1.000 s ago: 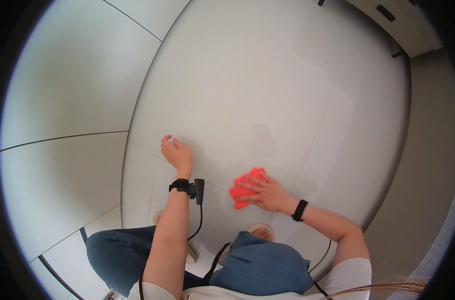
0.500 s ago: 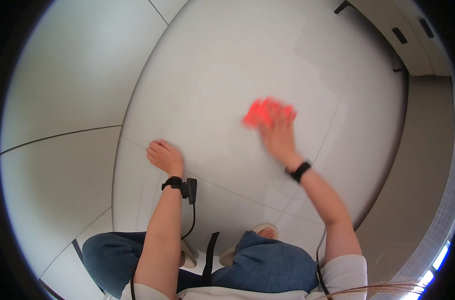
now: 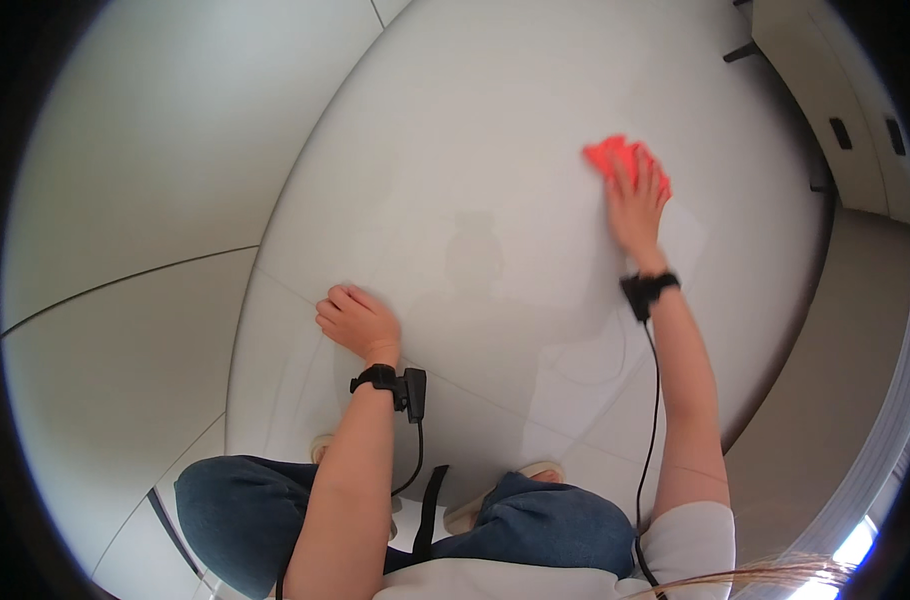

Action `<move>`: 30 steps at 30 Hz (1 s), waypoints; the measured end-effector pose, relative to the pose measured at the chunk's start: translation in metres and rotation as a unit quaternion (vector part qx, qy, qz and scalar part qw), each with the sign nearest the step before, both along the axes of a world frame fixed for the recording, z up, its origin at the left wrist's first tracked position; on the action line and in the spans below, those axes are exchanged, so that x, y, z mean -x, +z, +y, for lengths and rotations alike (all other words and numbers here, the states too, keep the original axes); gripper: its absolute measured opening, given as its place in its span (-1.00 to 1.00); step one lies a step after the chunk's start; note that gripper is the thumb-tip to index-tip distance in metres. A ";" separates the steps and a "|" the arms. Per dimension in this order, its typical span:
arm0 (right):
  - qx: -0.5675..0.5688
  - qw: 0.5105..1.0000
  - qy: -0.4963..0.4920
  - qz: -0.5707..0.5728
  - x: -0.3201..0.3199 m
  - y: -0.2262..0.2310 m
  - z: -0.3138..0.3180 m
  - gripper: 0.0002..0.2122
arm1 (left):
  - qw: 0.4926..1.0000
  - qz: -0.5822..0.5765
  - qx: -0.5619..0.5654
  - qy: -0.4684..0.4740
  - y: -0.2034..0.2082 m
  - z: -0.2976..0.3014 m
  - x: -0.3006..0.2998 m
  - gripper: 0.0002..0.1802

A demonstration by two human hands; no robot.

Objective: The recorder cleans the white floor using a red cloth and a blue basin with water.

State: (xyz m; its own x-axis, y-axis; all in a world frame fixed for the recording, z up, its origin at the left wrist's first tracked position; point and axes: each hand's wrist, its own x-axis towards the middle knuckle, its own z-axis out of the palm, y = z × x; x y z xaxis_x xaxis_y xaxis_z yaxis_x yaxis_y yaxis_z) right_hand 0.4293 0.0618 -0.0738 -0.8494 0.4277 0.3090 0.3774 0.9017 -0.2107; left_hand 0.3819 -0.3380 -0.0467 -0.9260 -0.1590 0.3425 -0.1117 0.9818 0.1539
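My right hand (image 3: 636, 212) lies over a crumpled red cloth (image 3: 627, 160), its fingers pressing the cloth against the glossy pale floor (image 3: 475, 130). Part of the cloth is hidden beneath the fingers. Nearer to me and to the left, my left hand (image 3: 357, 322) rests on the floor with its fingers curled in. Nothing shows in it. Each wrist wears a black strap with a small black device and a cable, such as the device on the left one (image 3: 415, 396).
Pale panels (image 3: 125, 180) with dark seams run along the left. A low cabinet (image 3: 810, 95) on dark legs stands at the far right, and a brownish-grey wall (image 3: 810, 340) curves down the right side. My bent knees (image 3: 240, 515) and feet are close below.
My right hand has slid the red cloth across the floor, farther out and to the right. My left hand stays curled on the floor. The view has shifted slightly.
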 end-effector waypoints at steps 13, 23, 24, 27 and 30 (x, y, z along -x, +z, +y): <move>0.182 0.900 0.380 -0.114 -0.054 0.050 -0.213 -0.56 | 1.000 -0.006 0.006 0.012 0.003 -0.012 0.005 -0.89; 0.050 0.967 0.214 -0.130 0.056 0.043 -0.116 -0.58 | 1.000 -0.009 0.004 0.000 0.008 -0.015 0.003 -0.90; 0.008 0.988 0.151 -0.035 0.088 0.027 -0.083 -0.57 | 1.000 -0.012 0.004 0.001 0.011 -0.013 0.003 -0.91; 0.089 0.990 -0.060 -0.086 0.169 0.018 -0.011 -0.55 | 1.000 -0.027 -0.012 0.001 0.006 -0.003 0.001 -0.89; 0.121 0.983 -0.110 -0.083 0.205 0.026 -0.032 -0.55 | 0.999 -0.038 -0.015 0.001 0.009 -0.003 0.001 -0.88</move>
